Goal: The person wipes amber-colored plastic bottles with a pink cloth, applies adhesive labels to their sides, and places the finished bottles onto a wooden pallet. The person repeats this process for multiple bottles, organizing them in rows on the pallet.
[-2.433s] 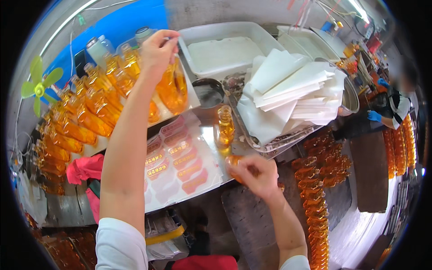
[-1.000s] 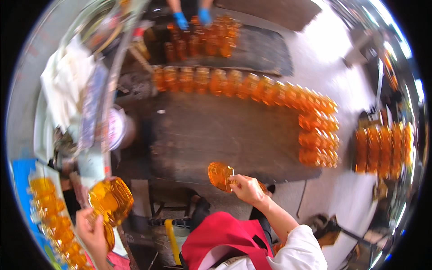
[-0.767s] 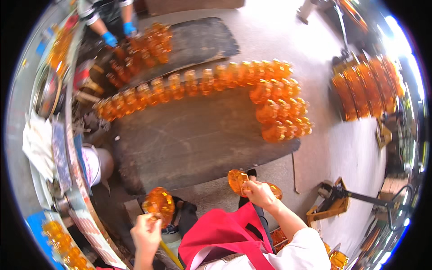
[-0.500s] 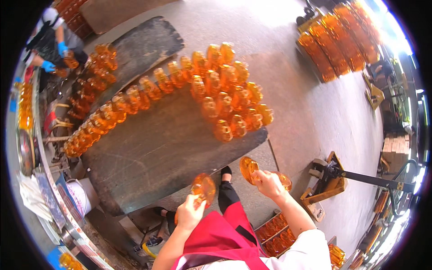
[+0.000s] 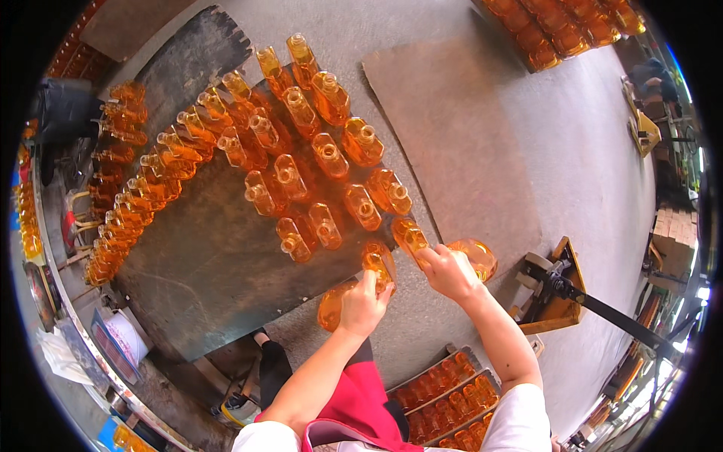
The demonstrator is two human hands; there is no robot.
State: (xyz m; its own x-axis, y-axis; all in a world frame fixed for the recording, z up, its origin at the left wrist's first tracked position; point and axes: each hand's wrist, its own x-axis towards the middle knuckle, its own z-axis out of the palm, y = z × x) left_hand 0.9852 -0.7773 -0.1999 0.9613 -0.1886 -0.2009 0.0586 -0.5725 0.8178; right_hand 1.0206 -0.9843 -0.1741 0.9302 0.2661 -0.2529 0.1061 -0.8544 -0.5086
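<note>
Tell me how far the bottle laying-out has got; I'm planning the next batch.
Done: many amber glass bottles already stand in rows on the dark mat. In hand: the left hand and right hand each lower bottles at the mat's near edge. Left: much bare mat, and more bottles in the crates below.

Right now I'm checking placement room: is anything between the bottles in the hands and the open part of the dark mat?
Nothing visible blocks them. The left hand and right hand hold amber bottles at the dark mat edge; standing bottles lie beyond, bare mat to the left.
</note>
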